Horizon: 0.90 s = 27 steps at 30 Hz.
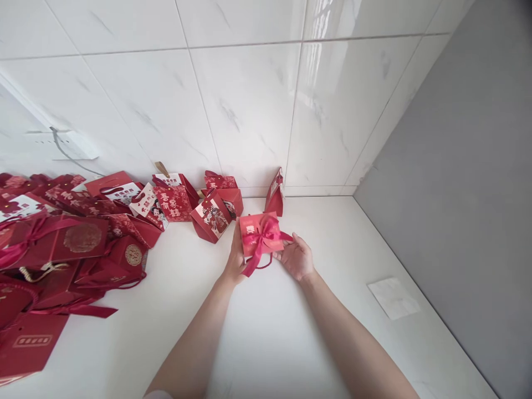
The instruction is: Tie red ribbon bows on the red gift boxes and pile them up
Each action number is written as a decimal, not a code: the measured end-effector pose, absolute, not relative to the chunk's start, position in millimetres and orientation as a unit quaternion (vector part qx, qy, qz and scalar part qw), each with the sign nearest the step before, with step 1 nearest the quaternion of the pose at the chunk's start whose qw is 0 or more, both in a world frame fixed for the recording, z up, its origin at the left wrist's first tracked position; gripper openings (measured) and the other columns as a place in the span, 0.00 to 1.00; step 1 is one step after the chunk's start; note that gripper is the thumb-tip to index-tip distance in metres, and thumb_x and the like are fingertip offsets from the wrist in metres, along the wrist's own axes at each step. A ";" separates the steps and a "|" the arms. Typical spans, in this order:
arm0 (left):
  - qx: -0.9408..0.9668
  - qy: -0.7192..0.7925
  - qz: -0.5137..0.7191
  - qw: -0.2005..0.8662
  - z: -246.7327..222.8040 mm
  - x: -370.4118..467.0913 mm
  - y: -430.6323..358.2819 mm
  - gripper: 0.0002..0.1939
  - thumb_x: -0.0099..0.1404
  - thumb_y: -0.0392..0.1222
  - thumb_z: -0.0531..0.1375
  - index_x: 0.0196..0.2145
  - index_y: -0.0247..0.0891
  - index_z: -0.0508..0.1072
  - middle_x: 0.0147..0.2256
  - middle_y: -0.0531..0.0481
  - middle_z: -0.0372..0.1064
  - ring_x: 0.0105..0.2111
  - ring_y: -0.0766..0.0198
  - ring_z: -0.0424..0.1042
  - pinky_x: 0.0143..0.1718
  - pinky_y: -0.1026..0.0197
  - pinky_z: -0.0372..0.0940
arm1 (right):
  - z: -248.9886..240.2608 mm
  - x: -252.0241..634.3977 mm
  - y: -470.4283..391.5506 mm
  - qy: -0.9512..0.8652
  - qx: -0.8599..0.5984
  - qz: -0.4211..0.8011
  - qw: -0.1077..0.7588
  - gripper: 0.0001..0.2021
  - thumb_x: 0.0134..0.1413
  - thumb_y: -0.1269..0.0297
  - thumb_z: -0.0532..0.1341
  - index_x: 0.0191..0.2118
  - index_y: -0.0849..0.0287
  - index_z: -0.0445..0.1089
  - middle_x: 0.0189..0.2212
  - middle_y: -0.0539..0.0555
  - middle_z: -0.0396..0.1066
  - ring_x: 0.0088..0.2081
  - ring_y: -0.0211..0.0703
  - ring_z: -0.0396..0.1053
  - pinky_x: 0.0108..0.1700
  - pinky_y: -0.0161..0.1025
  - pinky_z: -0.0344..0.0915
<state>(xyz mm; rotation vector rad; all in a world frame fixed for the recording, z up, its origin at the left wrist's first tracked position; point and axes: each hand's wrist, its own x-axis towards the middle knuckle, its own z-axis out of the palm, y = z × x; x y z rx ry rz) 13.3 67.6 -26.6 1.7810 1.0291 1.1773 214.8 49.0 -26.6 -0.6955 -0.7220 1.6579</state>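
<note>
A small red gift box (249,228) with a pink-red ribbon bow and a cord handle is held above the white surface. My left hand (236,255) grips its left side, with the fingers partly hidden behind it. At the box's lower right is my right hand (297,257), palm up, its fingers apart and its fingertips near or under the box edge. Just behind, a red box with a printed picture (213,217) leans beside another red box (233,199). A narrow red box (275,194) stands against the wall.
Many red gift boxes and bags (83,238) are piled at the left. A folded white paper (394,298) lies at the right on the white surface (166,327). Behind are a tiled wall (249,100) and a socket with a cable (75,145); a grey panel (465,183) bounds the right.
</note>
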 end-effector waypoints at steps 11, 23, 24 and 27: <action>0.616 0.445 0.492 0.424 -18.0 15.6 78.2 0.29 0.69 0.55 0.52 0.62 0.39 0.61 0.63 0.44 0.59 0.65 0.53 0.56 0.65 0.51 0.52 | -17.6 204.1 44.1 -0.390 -0.287 0.646 0.590 0.15 0.50 0.55 0.67 0.44 0.49 0.72 0.63 0.50 0.62 0.64 0.53 0.58 0.63 0.54 0.56; 0.596 0.447 0.508 0.432 -16.2 18.4 77.9 0.28 0.68 0.56 0.53 0.60 0.39 0.64 0.62 0.44 0.61 0.64 0.51 0.57 0.63 0.53 0.55 | -30.6 204.8 51.3 -0.380 -0.286 0.649 0.595 0.13 0.47 0.59 0.71 0.40 0.50 0.73 0.63 0.50 0.62 0.62 0.53 0.62 0.63 0.52 0.55; 0.593 0.448 0.511 0.433 -16.4 18.4 78.0 0.28 0.68 0.57 0.54 0.60 0.39 0.65 0.62 0.44 0.61 0.64 0.51 0.58 0.63 0.53 0.56 | -31.6 204.6 51.6 -0.379 -0.283 0.650 0.595 0.12 0.47 0.60 0.71 0.40 0.50 0.73 0.63 0.50 0.62 0.61 0.52 0.62 0.63 0.51 0.56; 0.586 0.452 0.512 0.437 -17.4 18.3 78.2 0.28 0.67 0.57 0.55 0.59 0.40 0.66 0.62 0.44 0.61 0.63 0.50 0.58 0.62 0.53 0.57 | -33.3 204.8 51.5 -0.378 -0.279 0.652 0.595 0.11 0.49 0.60 0.70 0.40 0.50 0.73 0.62 0.50 0.63 0.59 0.52 0.64 0.62 0.52 0.57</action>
